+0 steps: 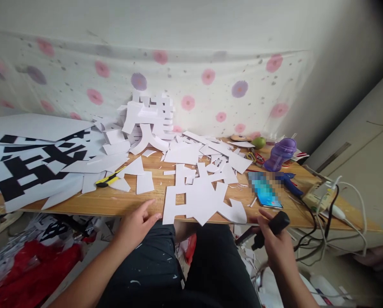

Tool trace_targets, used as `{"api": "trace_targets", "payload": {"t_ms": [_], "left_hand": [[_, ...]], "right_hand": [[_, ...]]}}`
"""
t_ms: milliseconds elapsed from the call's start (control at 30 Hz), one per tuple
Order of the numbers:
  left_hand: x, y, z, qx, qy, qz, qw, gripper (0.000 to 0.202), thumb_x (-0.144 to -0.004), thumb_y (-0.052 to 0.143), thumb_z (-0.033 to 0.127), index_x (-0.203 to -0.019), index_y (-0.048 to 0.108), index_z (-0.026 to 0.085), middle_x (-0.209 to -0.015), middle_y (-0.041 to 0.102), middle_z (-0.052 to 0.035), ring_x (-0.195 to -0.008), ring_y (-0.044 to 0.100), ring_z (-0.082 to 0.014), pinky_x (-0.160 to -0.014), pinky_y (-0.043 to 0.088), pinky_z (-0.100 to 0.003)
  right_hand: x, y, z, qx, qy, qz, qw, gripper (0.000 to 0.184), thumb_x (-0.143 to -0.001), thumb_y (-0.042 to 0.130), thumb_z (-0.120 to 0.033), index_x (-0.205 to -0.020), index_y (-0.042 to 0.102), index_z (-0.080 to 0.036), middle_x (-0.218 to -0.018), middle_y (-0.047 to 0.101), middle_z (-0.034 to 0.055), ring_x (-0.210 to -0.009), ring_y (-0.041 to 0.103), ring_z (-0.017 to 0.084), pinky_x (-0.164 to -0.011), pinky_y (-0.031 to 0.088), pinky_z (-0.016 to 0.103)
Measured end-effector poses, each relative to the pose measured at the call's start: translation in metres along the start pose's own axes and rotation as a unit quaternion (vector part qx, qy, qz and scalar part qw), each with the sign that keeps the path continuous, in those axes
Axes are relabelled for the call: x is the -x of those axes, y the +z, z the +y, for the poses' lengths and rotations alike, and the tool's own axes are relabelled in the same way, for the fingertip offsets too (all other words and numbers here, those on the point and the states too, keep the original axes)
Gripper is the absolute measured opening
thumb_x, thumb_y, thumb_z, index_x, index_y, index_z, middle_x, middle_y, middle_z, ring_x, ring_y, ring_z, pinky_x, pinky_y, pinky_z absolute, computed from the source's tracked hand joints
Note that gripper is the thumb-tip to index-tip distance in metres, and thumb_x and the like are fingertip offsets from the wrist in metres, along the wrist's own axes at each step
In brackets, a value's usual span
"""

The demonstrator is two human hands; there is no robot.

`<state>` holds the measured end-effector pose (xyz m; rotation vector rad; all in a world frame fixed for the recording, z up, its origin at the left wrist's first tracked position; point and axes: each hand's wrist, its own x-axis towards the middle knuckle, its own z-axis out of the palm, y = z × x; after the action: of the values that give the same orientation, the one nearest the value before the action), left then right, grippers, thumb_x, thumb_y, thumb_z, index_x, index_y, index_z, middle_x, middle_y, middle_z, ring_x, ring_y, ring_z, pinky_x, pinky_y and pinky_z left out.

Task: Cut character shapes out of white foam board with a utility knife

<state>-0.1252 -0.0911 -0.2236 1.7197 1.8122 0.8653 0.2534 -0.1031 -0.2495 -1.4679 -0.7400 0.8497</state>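
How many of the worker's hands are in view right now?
2. The left hand is at the table's front edge, beside the large white cutout; the right hand, farther right, holds a black object. Neither is hidden.

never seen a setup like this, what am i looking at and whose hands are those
There is no machine: one camera, worn on a person's head, looks forward and down at their own bare hands. The left hand is beside a large white cut-out sheet at the near edge of a brown wooden table. The right hand holds a black cylindrical object, too unclear to identify. Also on the table are a yellow-and-black knife, a lit phone and a purple plastic bottle.
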Motion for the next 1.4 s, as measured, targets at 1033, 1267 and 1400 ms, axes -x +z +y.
{"api": "trace_targets", "payload": {"t_ms": [1033,1267,1400], "left_hand": [[-0.064,0.025,0.053,-0.282,0.209,-0.218,0.911,0.078,-0.07,0.076,0.049,-0.14,0.045,0.035,-0.158,0.027,-0.0065,-0.147,0.014,-0.0347,-0.116,0.007,-0.066],[-0.068,0.028,0.058,-0.292,0.214,-0.255,0.897,0.1,-0.057,0.084,0.053,-0.144,0.037,0.037,-0.161,0.013,-0.0089,-0.148,0.004,-0.0388,-0.112,0.001,-0.07],[-0.071,0.03,0.065,-0.302,0.228,-0.25,0.891,0.107,-0.051,0.085,0.056,-0.145,0.039,0.032,-0.158,0.02,-0.0187,-0.145,0.007,-0.0451,-0.108,0.005,-0.075]], "right_hand": [[-0.019,0.027,-0.013,-0.331,-0.005,-0.052,0.942,0.032,-0.057,0.087,-0.026,-0.084,0.069,-0.022,-0.086,0.069,-0.0015,-0.062,0.062,0.012,-0.052,0.052,0.023],[-0.014,0.025,-0.014,-0.308,-0.022,-0.053,0.95,0.03,-0.058,0.083,-0.018,-0.082,0.066,-0.023,-0.069,0.064,-0.0055,-0.054,0.059,0.008,-0.057,0.052,0.022],[-0.002,0.032,-0.014,-0.299,-0.009,-0.076,0.951,0.025,-0.064,0.083,-0.025,-0.082,0.066,-0.025,-0.071,0.067,-0.0035,-0.054,0.06,0.011,-0.055,0.052,0.026]]}}
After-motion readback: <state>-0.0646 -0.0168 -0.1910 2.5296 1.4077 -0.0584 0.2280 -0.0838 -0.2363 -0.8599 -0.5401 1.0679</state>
